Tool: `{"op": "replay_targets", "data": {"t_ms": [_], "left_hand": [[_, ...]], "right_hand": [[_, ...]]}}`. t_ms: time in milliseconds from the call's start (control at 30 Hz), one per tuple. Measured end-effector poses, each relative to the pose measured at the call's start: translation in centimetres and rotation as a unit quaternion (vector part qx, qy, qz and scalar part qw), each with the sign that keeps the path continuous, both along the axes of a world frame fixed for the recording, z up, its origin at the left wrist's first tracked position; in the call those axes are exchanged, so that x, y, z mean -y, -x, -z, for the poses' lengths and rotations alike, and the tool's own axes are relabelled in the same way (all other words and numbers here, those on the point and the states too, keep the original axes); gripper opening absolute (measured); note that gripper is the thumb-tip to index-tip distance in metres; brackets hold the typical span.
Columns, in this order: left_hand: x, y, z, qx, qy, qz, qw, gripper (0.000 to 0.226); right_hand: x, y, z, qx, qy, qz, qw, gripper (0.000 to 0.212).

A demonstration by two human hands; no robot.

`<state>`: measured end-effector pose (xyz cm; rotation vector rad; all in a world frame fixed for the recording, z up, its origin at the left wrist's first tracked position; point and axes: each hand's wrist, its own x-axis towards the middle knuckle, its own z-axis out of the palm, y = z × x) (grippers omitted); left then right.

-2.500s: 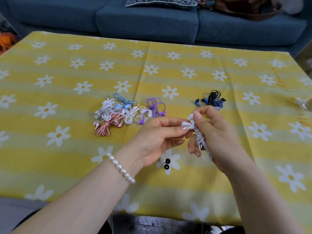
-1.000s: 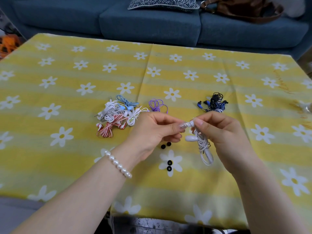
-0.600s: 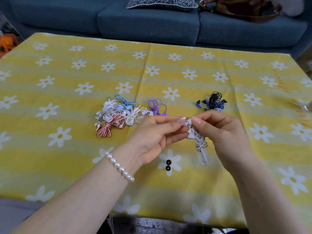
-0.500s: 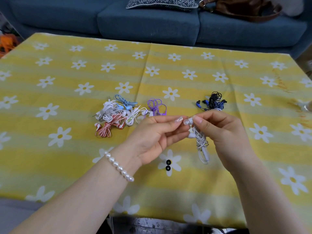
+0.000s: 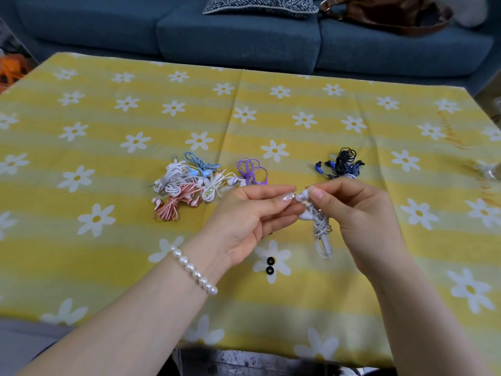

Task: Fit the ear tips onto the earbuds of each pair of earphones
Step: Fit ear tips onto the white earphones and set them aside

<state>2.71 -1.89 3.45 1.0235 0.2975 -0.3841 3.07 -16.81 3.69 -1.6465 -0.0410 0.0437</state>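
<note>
A: The white earbud (image 5: 301, 197) on its bundled white cord is at the centre, lifted over the table, with the right hand (image 5: 360, 213) pinching it between thumb and forefinger. Its coiled white cable (image 5: 321, 232) hangs below the fingers.

B: And the left hand (image 5: 252, 215)?

A: Its thumb and forefinger tips press together against the nose of the earbud. Whether a clear silicone ear tip sits between them I cannot tell; it is too small. Half a second ago the left fingertips stood just apart from the bud; now they touch it. I judge the tip is being pushed on.

B: What lies nearest on the cloth?

A: Two small black ring-shaped ear tips (image 5: 270, 265), one just behind the other on a white daisy of the yellow flowered tablecloth (image 5: 108, 267). A second ago two more black tips showed beside the left hand; now the hand hides that spot.

B: Further back?

A: The tangled heap of white, red-striped, pale blue and purple earphones (image 5: 195, 185) on the left, and the dark blue and black earphones (image 5: 342, 164) just beyond the right hand. Both piles lie as they did earlier, so most pairs probably still wait.
</note>
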Motion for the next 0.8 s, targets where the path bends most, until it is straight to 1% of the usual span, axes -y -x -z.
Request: {"op": "replay_targets", "data": {"t_ms": [367,633,700,800], "left_hand": [[0.21,0.16,-0.04,0.008,0.007,-0.007,1.000,0.014],[0.26,0.33,0.03,0.024,-0.003,-0.007,1.000,0.013],[0.33,0.38,0.08,0.035,-0.016,-0.005,0.999,0.015],[0.45,0.49,0.23,0.050,-0.040,-0.002,0.998,0.017]], "right_hand": [[-0.35,0.21,-0.38,0.001,-0.008,0.019,1.000,0.018],[-0.59,0.23,-0.39,0.008,0.022,0.030,0.999,0.014],[-0.66,0.29,-0.32,0.019,0.056,0.031,0.998,0.014],[-0.72,0.33,0.01,0.035,0.138,0.038,0.989,0.012]]}}
